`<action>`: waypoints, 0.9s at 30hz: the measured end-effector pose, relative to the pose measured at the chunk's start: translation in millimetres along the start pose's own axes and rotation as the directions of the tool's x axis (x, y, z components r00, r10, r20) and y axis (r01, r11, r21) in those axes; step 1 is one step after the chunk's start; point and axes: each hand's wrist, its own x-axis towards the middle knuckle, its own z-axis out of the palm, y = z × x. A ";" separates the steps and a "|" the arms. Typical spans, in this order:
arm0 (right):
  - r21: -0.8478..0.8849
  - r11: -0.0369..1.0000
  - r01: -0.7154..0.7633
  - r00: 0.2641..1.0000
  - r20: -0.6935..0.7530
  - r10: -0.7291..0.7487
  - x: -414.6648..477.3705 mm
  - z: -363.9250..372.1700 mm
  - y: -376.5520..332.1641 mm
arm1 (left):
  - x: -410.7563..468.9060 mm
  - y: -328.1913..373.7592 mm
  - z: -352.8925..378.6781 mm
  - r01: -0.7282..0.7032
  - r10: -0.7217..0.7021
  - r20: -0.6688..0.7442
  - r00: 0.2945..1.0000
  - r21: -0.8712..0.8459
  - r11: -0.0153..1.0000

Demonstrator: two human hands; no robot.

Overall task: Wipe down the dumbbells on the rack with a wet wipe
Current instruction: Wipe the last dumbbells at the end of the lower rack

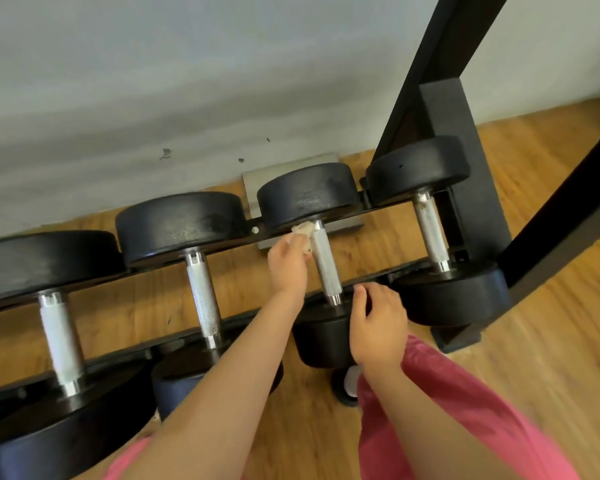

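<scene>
Dumbbells (201, 289) lie across the rack (447, 112), four in view. Right hand (378, 327): fingers curled over the near head of the third dumbbell (324, 261). Just past them, the left hand (288, 265) pinches the wet wipe (302, 233) against the far end of the handle. Judged mid-task; wiped units cannot be told apart. Beyond the fingers: wood floor (551, 237), grey wall (153, 81).

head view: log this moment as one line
left hand: pinches wet wipe on third dumbbell handle | right hand: holds its near head
</scene>
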 end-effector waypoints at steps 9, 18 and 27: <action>-0.010 1.000 -0.020 1.000 -0.004 0.020 0.2 1.1 -1.9 | 5.4 -11.2 8.1 0.014 -0.018 -0.116 0.993 -0.030 0.999; -0.015 1.000 -0.026 1.000 -0.011 0.026 -0.8 1.4 -2.2 | 12.2 -11.7 16.9 -0.022 0.020 -0.076 0.997 -0.017 1.000; -0.009 0.999 -0.045 0.999 -0.006 0.045 -0.7 2.6 -1.7 | 7.2 -12.1 36.8 0.005 -0.017 -0.160 0.987 -0.078 0.997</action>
